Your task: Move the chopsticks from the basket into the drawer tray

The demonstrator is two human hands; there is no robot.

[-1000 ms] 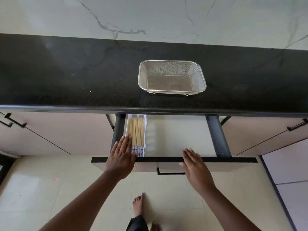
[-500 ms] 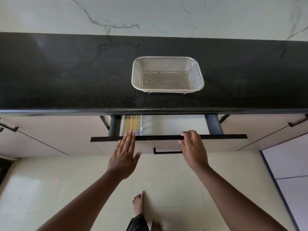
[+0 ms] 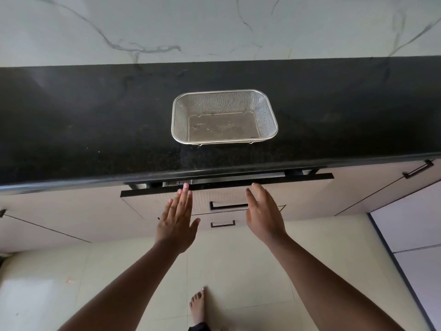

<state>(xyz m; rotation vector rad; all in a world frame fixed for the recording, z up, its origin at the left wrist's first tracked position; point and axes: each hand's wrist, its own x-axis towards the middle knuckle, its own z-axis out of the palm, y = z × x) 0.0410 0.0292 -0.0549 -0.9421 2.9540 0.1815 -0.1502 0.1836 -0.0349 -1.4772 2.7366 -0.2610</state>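
The metal mesh basket [image 3: 177, 120] stands on the black countertop [image 3: 83, 130] and holds nothing. Below the counter edge the drawer [image 3: 298, 179] is pushed almost fully in, leaving only a thin gap. The tray and chopsticks inside are hidden under the counter. My left hand [image 3: 177, 220] is flat with fingers together, its fingertips touching the drawer's black top edge. My right hand [image 3: 263, 215] is held open in front of the drawer face, just right of the drawer handle [image 3: 228, 206].
A second drawer handle [image 3: 223, 223] sits just below. Beige cabinet doors flank the drawer, with a black handle [image 3: 417, 169] at the right. A marble wall rises behind the counter. My bare foot [image 3: 198, 306] stands on the pale tiled floor.
The drawer has slid from wide open to almost shut, hiding the tray and chopsticks. Both hands followed it forward; my right hand let go of the drawer's top edge.
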